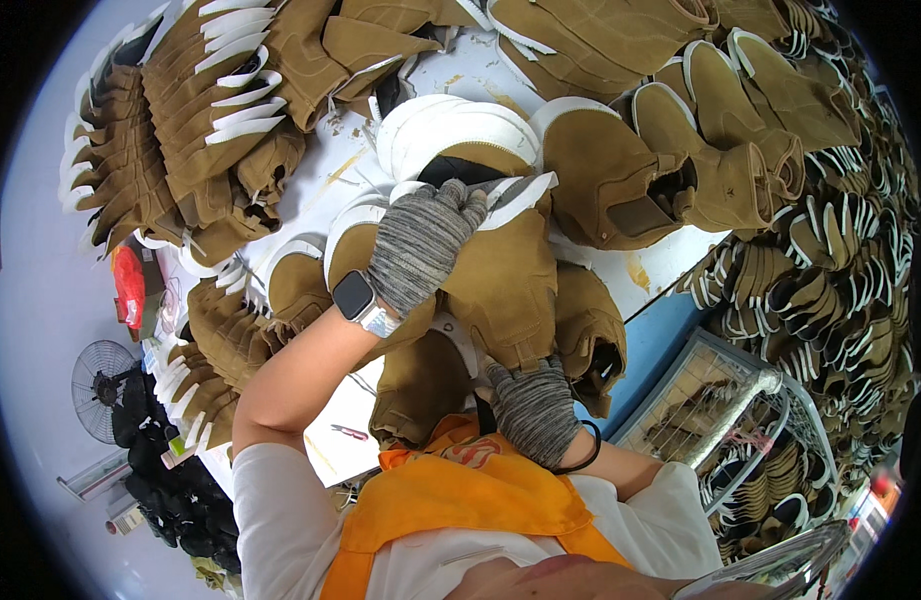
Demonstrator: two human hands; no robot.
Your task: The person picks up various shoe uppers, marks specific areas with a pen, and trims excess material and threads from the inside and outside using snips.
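Observation:
A brown suede boot upper with a white lower edge (500, 285) lies stretched between my two hands, over other uppers on the table. My left hand (420, 245), in a grey knitted glove, is closed on its white-edged far end, beside a stack of white-rimmed pieces (450, 130). At the near end, by my orange apron (460, 490), my gloved right hand (535, 408) grips the upper's shaft; its fingertips are partly hidden under the material. Another brown upper (420, 385) sits just left of my right hand, and one more (590, 330) to its right.
Brown uppers are piled at the far left (180, 120) and far right (610, 170) of the white table (325, 190). Small red-handled snips (350, 432) lie near my left elbow. A wire cart (720, 400) stands at right, a fan (102, 390) at left.

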